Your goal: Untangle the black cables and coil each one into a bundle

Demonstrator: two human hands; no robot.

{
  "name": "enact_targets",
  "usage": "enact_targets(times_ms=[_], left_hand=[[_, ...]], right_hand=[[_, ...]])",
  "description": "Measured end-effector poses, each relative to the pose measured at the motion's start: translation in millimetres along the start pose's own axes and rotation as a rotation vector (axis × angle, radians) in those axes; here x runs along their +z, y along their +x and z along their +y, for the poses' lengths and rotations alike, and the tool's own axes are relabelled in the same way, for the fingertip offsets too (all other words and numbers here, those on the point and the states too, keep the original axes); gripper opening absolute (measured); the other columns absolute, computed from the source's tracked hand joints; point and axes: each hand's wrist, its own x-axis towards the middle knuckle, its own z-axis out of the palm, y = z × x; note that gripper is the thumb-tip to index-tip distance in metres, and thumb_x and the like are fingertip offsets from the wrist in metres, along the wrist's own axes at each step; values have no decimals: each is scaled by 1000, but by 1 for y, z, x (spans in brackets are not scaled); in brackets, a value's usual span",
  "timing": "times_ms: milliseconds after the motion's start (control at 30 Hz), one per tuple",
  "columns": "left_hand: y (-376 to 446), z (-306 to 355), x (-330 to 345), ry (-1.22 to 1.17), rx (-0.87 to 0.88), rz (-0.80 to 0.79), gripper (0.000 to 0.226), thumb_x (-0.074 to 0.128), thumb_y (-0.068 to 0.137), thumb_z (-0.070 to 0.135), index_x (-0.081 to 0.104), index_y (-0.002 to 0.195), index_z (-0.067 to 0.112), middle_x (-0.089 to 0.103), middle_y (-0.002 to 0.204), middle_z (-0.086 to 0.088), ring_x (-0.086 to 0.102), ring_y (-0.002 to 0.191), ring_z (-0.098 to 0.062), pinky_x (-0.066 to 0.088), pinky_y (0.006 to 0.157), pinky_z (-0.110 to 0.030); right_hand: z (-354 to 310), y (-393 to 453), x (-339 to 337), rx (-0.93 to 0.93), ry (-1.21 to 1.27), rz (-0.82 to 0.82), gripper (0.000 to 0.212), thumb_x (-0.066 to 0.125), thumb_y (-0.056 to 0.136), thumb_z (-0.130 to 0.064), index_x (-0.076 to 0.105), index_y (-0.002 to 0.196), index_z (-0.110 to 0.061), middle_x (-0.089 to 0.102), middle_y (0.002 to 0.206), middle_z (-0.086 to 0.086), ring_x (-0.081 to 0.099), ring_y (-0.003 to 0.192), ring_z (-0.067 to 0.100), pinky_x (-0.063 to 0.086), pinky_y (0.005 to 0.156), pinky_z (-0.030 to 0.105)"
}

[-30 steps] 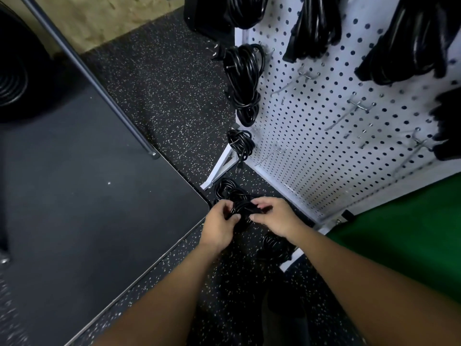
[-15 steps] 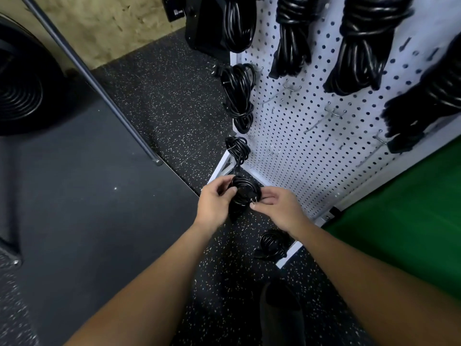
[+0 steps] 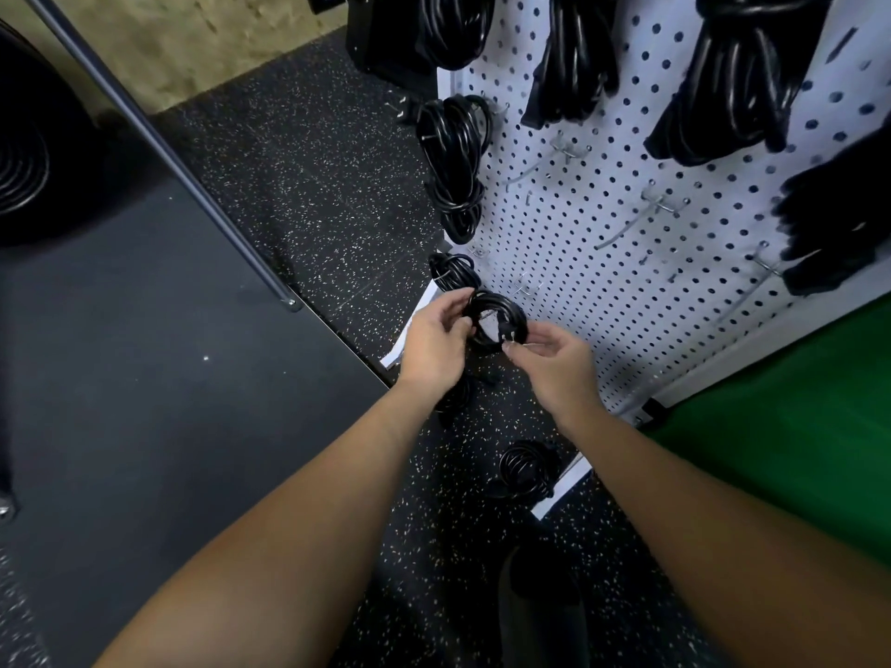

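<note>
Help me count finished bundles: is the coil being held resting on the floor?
No, the coiled cable is held up between the left hand and the right hand, above the speckled floor.

The coiled cable point(image 3: 496, 320) at the centre has a glossy black plastic skin. At 1 o'clock the pegboard point(image 3: 602, 282) is smooth, matt white, with shiny metal hooks point(image 3: 658, 204). The floor point(image 3: 313, 185) is rough black rubber flecked white. At 9 o'clock the worktop point(image 3: 120, 354) looks matt dark grey; at 4 o'clock lies matt green cloth point(image 3: 795, 450).
</note>
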Motion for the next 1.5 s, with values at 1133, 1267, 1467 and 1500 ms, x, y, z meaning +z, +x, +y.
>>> enact_targets(times_ms=[1133, 1267, 1467, 1500], left_hand=[[-56, -103, -10, 303, -357, 141, 25, 71, 102, 11, 61, 121, 22, 75, 109, 7, 72, 104, -20, 56, 95, -36], [-75, -83, -23, 236, -287, 118, 26, 70, 102, 6, 63, 106, 30, 77, 101, 12, 72, 96, -9, 54, 89, -31], [-101, -32, -39, 185, -107, 96, 31, 69, 99, -4, 68, 104, 26, 75, 99, 9, 70, 95, -12, 56, 94, -32], [-103, -23, -41, 169, -80, 96, 31, 68, 99, -5, 69, 104, 26, 75, 99, 8, 69, 94, -13, 56, 93, -32]], right_hand=[[78, 1, 80, 321, -16, -351, 77, 70, 106, -9, 32, 170, -28, 55, 156, -1, 70, 118, 18, 61, 105, 41], [62, -25, 58, 347, 129, -254, 78, 72, 106, -10, 29, 171, -21, 65, 139, 2, 79, 103, 21, 66, 94, 38], [19, -62, 25, 361, 340, -318, 88, 82, 98, -10, 32, 170, -19, 73, 126, 21, 83, 101, 30, 66, 97, 46], [10, -66, 19, 353, 344, -339, 83, 80, 100, -12, 35, 169, -19, 73, 125, 22, 83, 100, 32, 66, 97, 48]])
